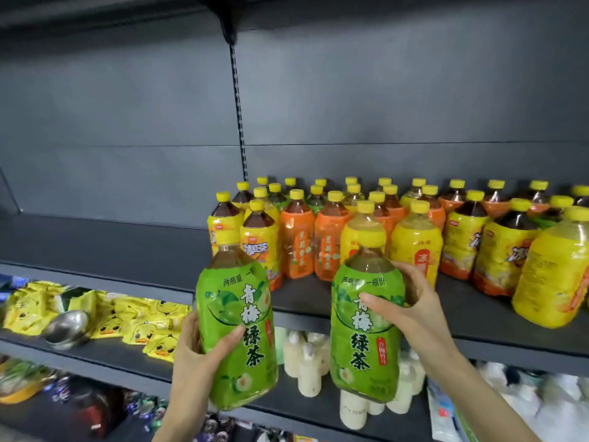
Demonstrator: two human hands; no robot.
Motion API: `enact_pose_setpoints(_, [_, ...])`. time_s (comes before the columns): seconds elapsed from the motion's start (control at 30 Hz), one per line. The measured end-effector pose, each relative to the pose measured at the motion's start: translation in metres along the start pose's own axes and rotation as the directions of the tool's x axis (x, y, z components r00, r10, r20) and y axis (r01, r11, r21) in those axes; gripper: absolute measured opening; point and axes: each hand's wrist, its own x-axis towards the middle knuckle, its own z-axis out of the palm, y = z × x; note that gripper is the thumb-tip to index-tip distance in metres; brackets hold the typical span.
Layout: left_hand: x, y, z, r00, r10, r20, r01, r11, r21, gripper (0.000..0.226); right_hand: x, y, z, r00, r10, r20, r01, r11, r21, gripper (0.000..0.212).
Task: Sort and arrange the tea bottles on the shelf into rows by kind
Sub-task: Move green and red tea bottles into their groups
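Gripping the left green bottle [237, 301] low with the left hand [194, 352], thumb across the label — clasping the right green bottle [360, 349] higher with the right hand [417, 311], fingers curled behind.

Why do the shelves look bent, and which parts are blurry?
Head view: the wide lens bows the shelf and stretches the far-right yellow bottle; labels on the left green bottle and right green bottle read sharp; white goods at lower right are smeared.

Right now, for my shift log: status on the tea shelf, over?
Left hand grips green bottle. Right hand grips second green bottle. Both off the shelf, nothing blocking.
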Motion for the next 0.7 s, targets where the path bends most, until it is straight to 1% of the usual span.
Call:
enact_pose_setpoints(0.1, [0.017, 0.007, -0.032, 1.0, 0.006, -0.015, -0.006, 1.0, 0.004, 0.1, 0.005, 0.007, 0.034, 1.0, 0.007, -0.012, -0.007, 1.0, -0.019, 0.067])
enact_pose_setpoints(0.23, [0.049, 0.008, -0.062, 0.999, 0.028, -0.046, -0.028, 1.0, -0.001, 0.096, 0.029, 0.016, 0.066, 0.998, -0.016, -0.063, 0.011, 0.997, -0.071, 0.067])
enact_pose_setpoints(0.37, [0.092, 0.008, -0.078, 0.997, 0.058, -0.052, -0.058, 0.998, 0.003, 0.097, 0.066, 0.029, 0.09, 0.983, -0.086, -0.164, 0.058, 0.984, -0.17, 0.067])
enact_pose_setpoints(0.47, [0.129, 0.007, -0.083, 0.995, 0.087, -0.039, -0.086, 0.996, 0.016, 0.088, 0.093, 0.045, 0.105, 0.97, -0.122, -0.208, 0.079, 0.976, -0.203, 0.069])
enact_pose_setpoints(0.57, [0.165, 0.007, -0.086, 0.993, 0.114, -0.028, -0.114, 0.993, 0.013, 0.092, 0.115, 0.061, 0.119, 0.956, -0.14, -0.259, 0.075, 0.967, -0.245, 0.07])
enact_pose_setpoints(0.7, [0.207, 0.007, -0.092, 0.993, 0.118, 0.004, -0.118, 0.993, 0.002, 0.077, 0.14, 0.079, 0.133, 0.943, -0.147, -0.3, 0.052, 0.951, -0.306, 0.071])
